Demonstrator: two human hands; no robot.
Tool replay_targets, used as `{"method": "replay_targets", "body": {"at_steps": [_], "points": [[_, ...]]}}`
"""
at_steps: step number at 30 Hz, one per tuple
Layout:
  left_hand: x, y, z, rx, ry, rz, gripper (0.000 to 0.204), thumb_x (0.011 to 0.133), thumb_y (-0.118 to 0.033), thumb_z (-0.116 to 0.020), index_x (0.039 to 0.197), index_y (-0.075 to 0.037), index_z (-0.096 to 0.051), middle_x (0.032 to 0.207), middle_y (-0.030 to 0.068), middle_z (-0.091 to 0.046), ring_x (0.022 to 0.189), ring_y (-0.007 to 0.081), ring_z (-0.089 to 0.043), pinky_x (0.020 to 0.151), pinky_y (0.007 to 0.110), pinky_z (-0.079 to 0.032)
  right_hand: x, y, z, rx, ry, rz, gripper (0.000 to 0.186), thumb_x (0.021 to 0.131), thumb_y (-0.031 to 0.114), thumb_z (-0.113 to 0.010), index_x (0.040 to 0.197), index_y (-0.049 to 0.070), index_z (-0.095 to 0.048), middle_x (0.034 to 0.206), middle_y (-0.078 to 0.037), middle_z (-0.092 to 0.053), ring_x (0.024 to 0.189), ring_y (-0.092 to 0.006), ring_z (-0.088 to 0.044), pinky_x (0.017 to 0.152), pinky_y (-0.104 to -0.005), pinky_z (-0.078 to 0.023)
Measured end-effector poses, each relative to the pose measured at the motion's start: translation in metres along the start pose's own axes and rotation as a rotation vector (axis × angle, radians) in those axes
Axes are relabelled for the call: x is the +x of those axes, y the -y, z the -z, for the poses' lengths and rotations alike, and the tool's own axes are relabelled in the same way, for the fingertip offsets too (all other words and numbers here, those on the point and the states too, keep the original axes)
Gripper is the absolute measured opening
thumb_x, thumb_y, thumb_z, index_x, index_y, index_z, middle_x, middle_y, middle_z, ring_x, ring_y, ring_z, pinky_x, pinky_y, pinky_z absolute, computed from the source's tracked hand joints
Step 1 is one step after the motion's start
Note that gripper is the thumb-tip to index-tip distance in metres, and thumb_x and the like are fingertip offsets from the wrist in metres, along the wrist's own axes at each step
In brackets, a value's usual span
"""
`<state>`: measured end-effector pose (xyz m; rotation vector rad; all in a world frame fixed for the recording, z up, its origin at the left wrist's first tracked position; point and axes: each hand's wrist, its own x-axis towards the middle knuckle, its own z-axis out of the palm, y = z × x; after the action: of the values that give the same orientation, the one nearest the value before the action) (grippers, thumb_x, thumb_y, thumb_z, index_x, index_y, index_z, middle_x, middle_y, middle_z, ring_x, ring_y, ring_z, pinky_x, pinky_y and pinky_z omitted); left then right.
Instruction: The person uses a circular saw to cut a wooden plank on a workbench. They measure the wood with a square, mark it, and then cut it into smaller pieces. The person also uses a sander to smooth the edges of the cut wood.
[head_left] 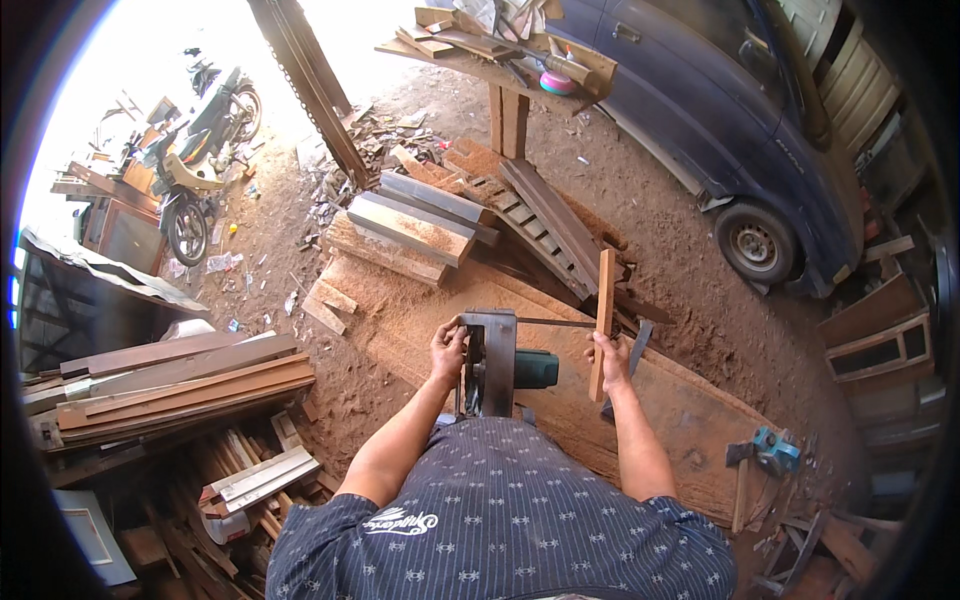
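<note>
In front of my body stands a power saw with a grey metal base and a teal motor housing. My left hand has its fingers curled at the left edge of that base; what lies under the fingertips is hidden. A thin dark rod runs from the base out to the right. It reaches a narrow wooden strip, held upright in the picture. Around the lower half of this strip my right hand is closed. A dark flat bar shows just right of that hand.
Beneath lies a sawdust-covered board, with a hammer and a blue tool at its right end. Cut beams are stacked ahead. Planks pile up at left. A dark vehicle and a motorcycle stand farther off.
</note>
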<state>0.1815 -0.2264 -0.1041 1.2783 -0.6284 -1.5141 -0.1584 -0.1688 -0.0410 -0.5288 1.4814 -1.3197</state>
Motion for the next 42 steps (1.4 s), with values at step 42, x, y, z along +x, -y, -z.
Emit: {"method": "replay_targets", "body": {"at_steps": [42], "points": [[0.004,-0.004,0.012,0.004,0.039,0.117,0.034,0.104,-0.023,-0.049,0.133,-0.01,-0.059,0.104,-0.0001,-0.068,0.063,0.0067,-0.056,0.05,0.023,-0.048,-0.003,-0.017,-0.092,0.184,0.46,-0.242,0.032,0.088,0.022,-0.075,0.113,0.006,-0.063,0.1,-0.004,-0.067,0.091,-0.018,-0.068,0.079,-0.0344,-0.059]]}}
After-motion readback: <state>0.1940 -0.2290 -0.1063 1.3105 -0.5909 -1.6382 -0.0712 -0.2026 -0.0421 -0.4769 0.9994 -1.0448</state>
